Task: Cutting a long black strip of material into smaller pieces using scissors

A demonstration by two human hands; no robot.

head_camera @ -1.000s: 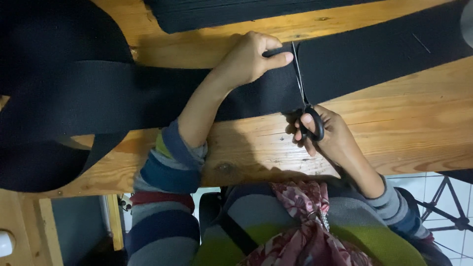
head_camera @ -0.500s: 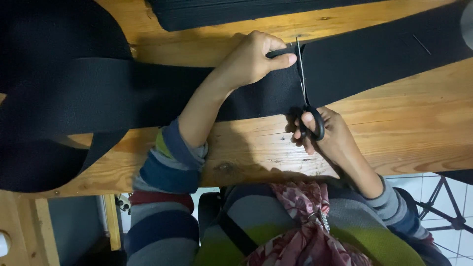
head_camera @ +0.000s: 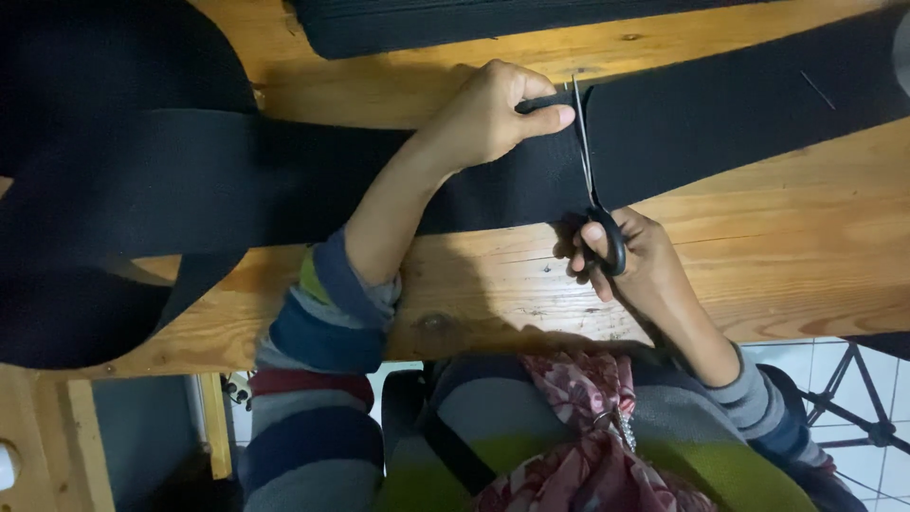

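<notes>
Your scissors (head_camera: pixel 590 180) now stand with the blades reaching almost to the far edge of the wide black band (head_camera: pixel 739 104); a second ago the tips sat a little short of it. The blades look nearly closed on the fabric. I judge the cross-cut all but complete, with only a thin strip at the far edge left joining the two parts.

Your right hand (head_camera: pixel 630 261) grips the black handles, fingers through the loops and drawn together, at the near edge of the band over the wooden table (head_camera: pixel 777 256). It has barely shifted.

Your left hand (head_camera: pixel 498 114) is closed on the band just left of the cut line, thumb and fingers pinching the far edge and holding it taut against the blades. That hold is unchanged.

The band lies flat across the table from left to right. Its left part widens into a large dark mass of the same material (head_camera: pixel 85 190) that hangs past the table edge. A second dark stack (head_camera: pixel 455 19) lies along the far side of the table, apart from the cut.

Containers: none is visible in this view, so no contents are recorded.
</notes>
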